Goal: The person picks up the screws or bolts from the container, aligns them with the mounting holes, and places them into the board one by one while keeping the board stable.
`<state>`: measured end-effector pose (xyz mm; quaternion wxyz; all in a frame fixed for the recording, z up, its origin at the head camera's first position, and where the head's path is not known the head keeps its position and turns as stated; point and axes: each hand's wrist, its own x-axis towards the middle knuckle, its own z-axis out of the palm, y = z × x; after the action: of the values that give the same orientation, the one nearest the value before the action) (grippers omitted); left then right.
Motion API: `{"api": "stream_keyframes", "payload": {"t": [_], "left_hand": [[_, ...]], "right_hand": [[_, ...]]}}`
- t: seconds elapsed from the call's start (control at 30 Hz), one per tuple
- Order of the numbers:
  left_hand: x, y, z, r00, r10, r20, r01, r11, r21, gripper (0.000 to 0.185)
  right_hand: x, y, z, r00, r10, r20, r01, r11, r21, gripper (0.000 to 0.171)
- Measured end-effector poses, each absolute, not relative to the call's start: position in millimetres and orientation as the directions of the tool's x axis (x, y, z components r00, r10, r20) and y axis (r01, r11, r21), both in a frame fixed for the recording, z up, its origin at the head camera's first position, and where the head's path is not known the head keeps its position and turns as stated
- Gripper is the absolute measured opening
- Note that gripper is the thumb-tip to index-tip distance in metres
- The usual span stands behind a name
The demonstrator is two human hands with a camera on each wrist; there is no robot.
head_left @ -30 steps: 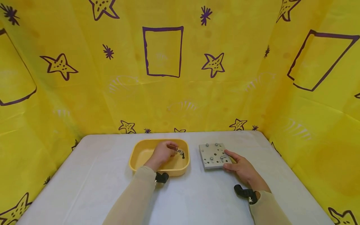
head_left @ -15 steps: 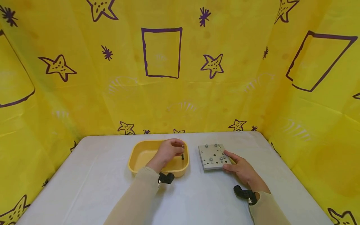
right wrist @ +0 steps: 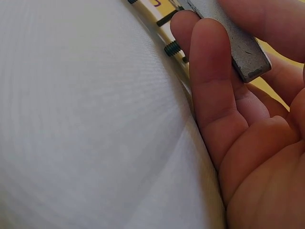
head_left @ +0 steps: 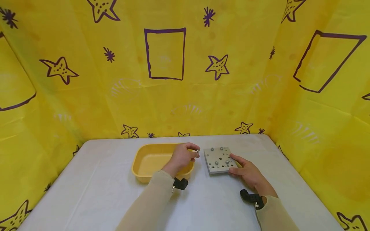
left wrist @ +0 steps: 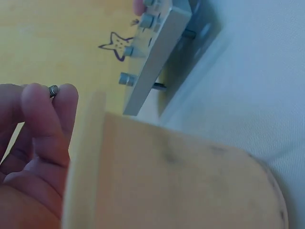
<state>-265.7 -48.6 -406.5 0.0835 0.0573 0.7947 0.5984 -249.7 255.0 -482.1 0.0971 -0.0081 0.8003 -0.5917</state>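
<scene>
While left hand fingers pinch a screw, right hand grips plate.

So the white-covered worktop is carrying a yellow tray and a grey metal plate sitting just beside it.

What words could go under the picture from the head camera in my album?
Left hand pinches a small screw above the yellow tray; right hand grips the grey metal plate.
</scene>
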Motion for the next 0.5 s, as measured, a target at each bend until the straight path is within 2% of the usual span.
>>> {"api": "stream_keyframes", "payload": {"t": [0.23, 0.5], "left_hand": [[-269, -34, -413, -0.979, 0.201, -0.037, 0.043, 0.377, 0.925, 0.016], [-276, -23, -416, -0.967, 0.256, -0.017, 0.100, 0.436, 0.894, 0.014]], "right_hand": [[-250, 254, -483, -0.980, -0.126, -0.155, 0.116, 0.272, -0.955, 0.081], [-251, 256, -485, -0.984, -0.128, -0.125, 0.078, 0.321, -0.944, 0.083]]}}
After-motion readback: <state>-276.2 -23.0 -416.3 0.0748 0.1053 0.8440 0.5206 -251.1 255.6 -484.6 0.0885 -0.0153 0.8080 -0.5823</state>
